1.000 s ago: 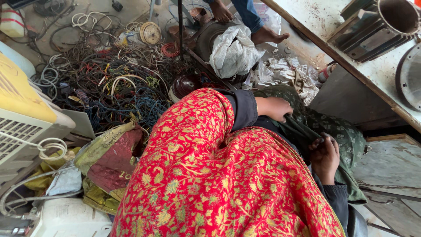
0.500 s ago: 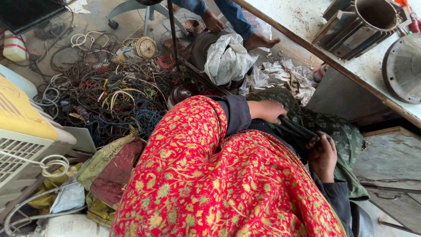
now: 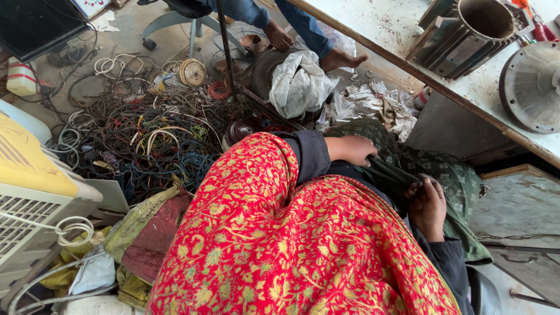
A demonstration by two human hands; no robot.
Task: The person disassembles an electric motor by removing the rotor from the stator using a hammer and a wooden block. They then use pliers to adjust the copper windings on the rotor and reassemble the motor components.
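Observation:
A red shawl point(image 3: 280, 245) with a yellow floral pattern covers my lap and arms. My left hand point(image 3: 353, 149) comes out of a dark sleeve and grips a fold of dark green patterned cloth point(image 3: 449, 175). My right hand point(image 3: 429, 207) is closed on the same cloth a little lower and to the right. The cloth is bunched between the two hands and hangs down to the right.
A tangle of wires and cables point(image 3: 140, 134) lies on the floor at the left, a white sack point(image 3: 300, 84) behind it. Another person's bare feet point(image 3: 341, 58) stand by a chair base. A workbench point(image 3: 420, 64) carries a metal motor housing point(image 3: 478, 26). A yellow and white appliance point(image 3: 29, 198) stands at the left.
The view has tilted slightly, so the floor and bench sit lower in the picture. Both hands stay on the green cloth in nearly the same places.

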